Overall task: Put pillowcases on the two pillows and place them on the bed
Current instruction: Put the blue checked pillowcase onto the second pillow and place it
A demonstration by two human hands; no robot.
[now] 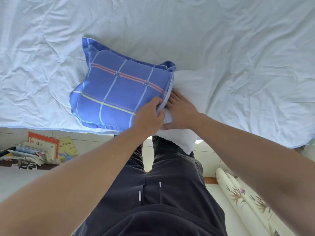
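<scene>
I see the pillow [177,140], half inside the case [117,92], at the bed's [238,48] six-o'clock edge. My left grip [148,116] pinches the case's hem; my right grip [180,113], fingers flat, presses the pillow. Soft, light, floppy: I'd hold the hem.

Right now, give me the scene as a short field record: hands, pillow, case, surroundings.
left hand: pinches the open edge of the pillowcase
right hand: fingers straight, pressing the pillow into the opening
pillowcase: blue plaid, covers most of the pillow, lies on the bed
pillow: white end sticks out over the bed edge
bed: pale blue wrinkled sheet
books: piled on the floor, left
second pillow: not in view
</scene>
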